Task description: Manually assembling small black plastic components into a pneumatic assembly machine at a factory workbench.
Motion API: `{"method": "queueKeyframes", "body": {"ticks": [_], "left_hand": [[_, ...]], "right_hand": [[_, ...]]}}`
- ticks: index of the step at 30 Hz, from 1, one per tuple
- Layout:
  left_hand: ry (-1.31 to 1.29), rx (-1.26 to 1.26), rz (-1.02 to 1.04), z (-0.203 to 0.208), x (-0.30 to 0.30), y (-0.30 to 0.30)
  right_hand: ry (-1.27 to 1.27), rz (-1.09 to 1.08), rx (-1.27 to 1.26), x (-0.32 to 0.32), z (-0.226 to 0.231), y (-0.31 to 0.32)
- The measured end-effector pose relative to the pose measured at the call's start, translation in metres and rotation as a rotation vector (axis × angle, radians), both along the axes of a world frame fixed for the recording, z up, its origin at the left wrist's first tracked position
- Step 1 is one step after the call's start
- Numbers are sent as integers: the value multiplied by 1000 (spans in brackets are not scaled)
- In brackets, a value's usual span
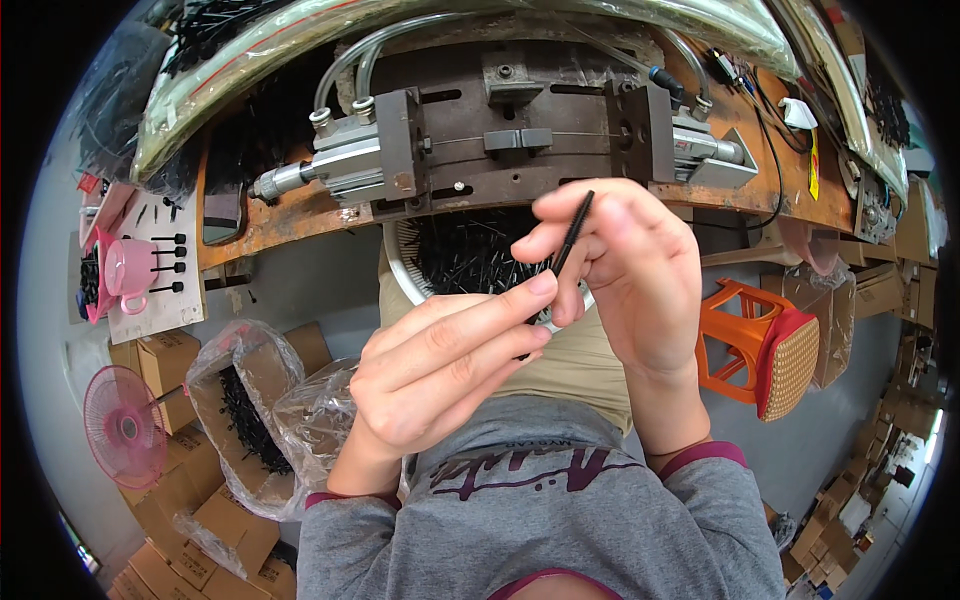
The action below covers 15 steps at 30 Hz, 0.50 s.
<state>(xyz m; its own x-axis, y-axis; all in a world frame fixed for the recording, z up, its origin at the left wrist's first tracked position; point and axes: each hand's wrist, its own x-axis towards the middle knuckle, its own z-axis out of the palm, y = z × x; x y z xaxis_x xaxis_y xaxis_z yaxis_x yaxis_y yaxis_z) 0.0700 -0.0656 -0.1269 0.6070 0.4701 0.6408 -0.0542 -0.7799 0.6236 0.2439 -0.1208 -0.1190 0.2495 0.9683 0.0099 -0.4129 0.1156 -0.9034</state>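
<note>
A thin black mascara brush (574,232) slants up between my two hands, its bristled end uppermost. The fingers of my left hand (430,365) are closed, their tips at the brush's lower part. Curled around the brush from the right is my right hand (640,275), with its fingertips close about the stem and bristles; the exact contact is partly hidden. Dark bits show below my left fingertips, too covered to name. Under my hands, on my lap, a white basket (402,262) holds many black brushes (470,250).
Ahead, a metal clamping fixture (515,140) with air cylinders and hoses sits on a wooden bench (290,232). An orange stool (745,335) stands at right. To the left are a pink fan (125,427), a pink cup (133,268) and a plastic-lined carton (245,420).
</note>
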Motion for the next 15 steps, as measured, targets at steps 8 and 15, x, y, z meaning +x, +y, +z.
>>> {"method": "queueKeyframes", "body": {"ticks": [8, 15], "left_hand": [[-48, 12, 82, 12, -27, 4], [-181, -163, 456, 9, -77, 7]], "right_hand": [[-10, -167, 235, -10, 13, 39], [-201, -227, 678, -37, 84, 111]]}}
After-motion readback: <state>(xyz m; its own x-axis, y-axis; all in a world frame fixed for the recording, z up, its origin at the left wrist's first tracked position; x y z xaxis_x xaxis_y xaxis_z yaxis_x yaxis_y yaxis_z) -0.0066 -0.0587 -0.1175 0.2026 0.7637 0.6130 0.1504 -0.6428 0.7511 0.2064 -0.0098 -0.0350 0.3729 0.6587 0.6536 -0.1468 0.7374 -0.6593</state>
